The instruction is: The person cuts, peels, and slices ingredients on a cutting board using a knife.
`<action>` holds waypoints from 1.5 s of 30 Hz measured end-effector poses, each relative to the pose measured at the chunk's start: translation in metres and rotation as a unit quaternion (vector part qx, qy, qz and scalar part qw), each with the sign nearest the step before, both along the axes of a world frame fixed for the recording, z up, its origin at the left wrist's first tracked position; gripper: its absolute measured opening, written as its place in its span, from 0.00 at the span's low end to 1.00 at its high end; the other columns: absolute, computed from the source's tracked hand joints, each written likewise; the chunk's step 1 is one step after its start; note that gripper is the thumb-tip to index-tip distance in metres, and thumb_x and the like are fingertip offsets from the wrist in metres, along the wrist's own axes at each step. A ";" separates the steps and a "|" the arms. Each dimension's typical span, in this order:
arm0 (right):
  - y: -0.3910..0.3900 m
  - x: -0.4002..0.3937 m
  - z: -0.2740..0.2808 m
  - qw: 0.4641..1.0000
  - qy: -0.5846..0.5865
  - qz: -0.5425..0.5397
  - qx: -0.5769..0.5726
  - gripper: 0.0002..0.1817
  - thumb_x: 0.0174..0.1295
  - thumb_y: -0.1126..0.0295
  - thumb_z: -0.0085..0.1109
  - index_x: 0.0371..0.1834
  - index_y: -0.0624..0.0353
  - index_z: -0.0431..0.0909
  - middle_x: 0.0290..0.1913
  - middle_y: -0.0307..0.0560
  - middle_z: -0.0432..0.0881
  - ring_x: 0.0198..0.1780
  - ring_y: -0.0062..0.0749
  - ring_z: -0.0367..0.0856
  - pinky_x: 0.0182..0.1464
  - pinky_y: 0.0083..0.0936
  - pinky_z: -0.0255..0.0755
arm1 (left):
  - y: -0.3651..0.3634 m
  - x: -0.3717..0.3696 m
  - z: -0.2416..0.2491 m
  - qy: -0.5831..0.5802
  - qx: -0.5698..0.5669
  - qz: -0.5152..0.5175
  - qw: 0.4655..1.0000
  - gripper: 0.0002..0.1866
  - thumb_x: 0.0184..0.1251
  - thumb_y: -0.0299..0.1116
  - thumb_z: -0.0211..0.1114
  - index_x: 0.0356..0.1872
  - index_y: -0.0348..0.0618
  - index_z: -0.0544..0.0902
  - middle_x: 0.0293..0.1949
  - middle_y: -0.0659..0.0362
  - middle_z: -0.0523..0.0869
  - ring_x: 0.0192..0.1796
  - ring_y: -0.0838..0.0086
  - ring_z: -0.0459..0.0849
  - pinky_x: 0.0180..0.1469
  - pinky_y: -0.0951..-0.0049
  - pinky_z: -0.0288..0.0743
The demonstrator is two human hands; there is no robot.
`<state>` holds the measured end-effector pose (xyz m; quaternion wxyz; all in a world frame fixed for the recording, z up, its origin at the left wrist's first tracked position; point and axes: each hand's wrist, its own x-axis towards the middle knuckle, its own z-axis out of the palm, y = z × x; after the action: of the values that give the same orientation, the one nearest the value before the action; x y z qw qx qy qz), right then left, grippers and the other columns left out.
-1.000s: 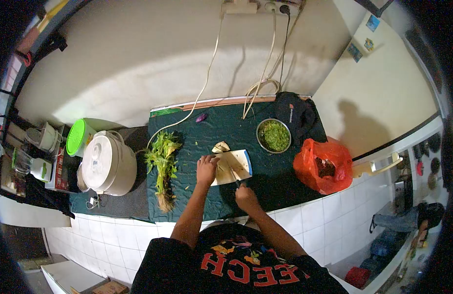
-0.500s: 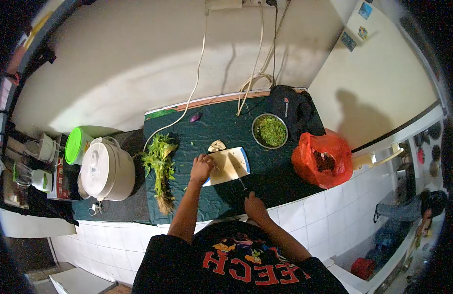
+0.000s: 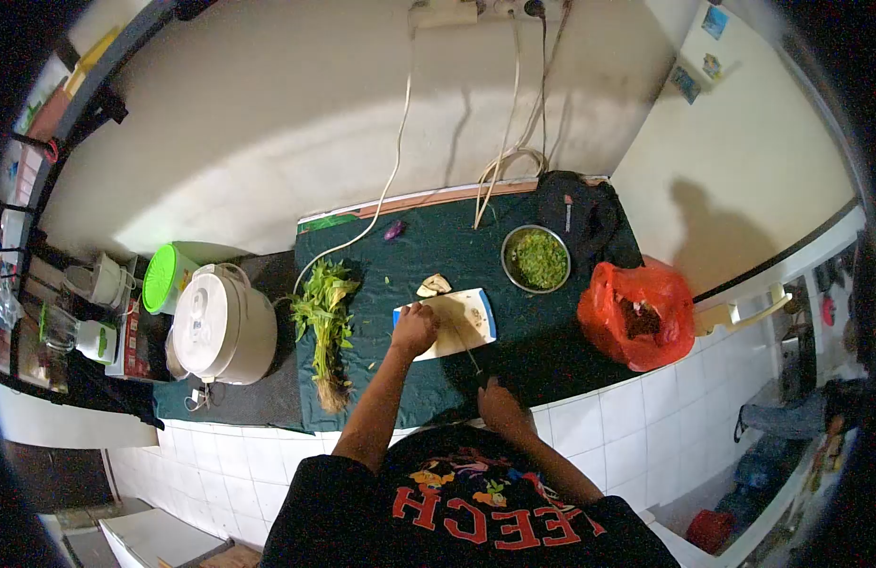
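A white cutting board point(image 3: 471, 317) with blue ends lies on the dark green cloth in front of me. My left hand point(image 3: 416, 328) is on the board's left part, its fingers bent and drawn together; what they hold is hidden beneath them. In my right hand point(image 3: 500, 405), near the front edge, is the dark handle of a knife point(image 3: 473, 361). Its thin blade points up and left over the board, toward my left fingers. Small dark bits dot the board's surface. Just behind it sit pale cut pieces point(image 3: 434, 285) with a dark rim.
Leafy greens with roots point(image 3: 326, 322) lie to the left, beside a white rice cooker point(image 3: 220, 327). A metal bowl of chopped greens point(image 3: 537, 258) and a red plastic bag point(image 3: 637, 317) stand on the right. A small purple vegetable point(image 3: 393, 230) lies farther back, near white cables point(image 3: 500, 170).
The whole view has shifted slightly, so things appear farther right. The knife blade now reaches farther over the board, closer to my left hand, which stays on the board's left part.
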<state>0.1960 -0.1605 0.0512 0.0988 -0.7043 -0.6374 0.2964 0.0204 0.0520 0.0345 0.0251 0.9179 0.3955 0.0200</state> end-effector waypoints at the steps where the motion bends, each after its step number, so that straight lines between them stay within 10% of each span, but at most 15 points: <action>1: 0.001 0.000 -0.004 1.000 0.002 0.001 0.004 0.18 0.69 0.61 0.46 0.45 0.70 0.65 0.27 0.70 0.79 0.30 0.65 0.81 0.34 0.54 0.76 | 0.000 0.001 0.001 0.002 -0.022 0.005 1.000 0.09 0.58 0.40 0.59 0.34 0.51 0.84 0.41 0.59 0.81 0.53 0.62 0.74 0.54 0.57 0.68; 19: 0.022 0.020 0.011 0.999 -0.010 -0.037 0.036 0.19 0.69 0.61 0.45 0.45 0.72 0.65 0.30 0.70 0.80 0.33 0.64 0.82 0.36 0.53 0.77 | -0.006 0.050 -0.026 -0.033 -0.026 0.004 0.999 0.11 0.63 0.34 0.53 0.41 0.48 0.83 0.43 0.56 0.82 0.52 0.60 0.76 0.54 0.56 0.68; 30: 0.029 0.005 0.009 0.996 0.013 -0.090 -0.002 0.19 0.69 0.60 0.45 0.44 0.71 0.65 0.29 0.70 0.80 0.33 0.65 0.81 0.37 0.52 0.76 | -0.024 0.042 -0.024 -0.090 -0.100 0.183 0.974 0.09 0.58 0.34 0.61 0.38 0.47 0.84 0.39 0.54 0.84 0.44 0.56 0.83 0.47 0.58 0.77; 45: 0.044 -0.003 0.019 0.993 0.015 -0.115 0.012 0.18 0.69 0.61 0.46 0.40 0.71 0.69 0.30 0.69 0.81 0.34 0.63 0.82 0.38 0.51 0.76 | -0.037 0.038 -0.024 -0.172 -0.090 0.047 0.980 0.13 0.58 0.30 0.54 0.39 0.47 0.86 0.42 0.55 0.83 0.48 0.60 0.81 0.53 0.63 0.74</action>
<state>0.1926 -0.1166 0.0706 0.1503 -0.7673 -0.5537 0.2863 0.0585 0.0148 0.0107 0.1746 0.8753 0.4278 0.1427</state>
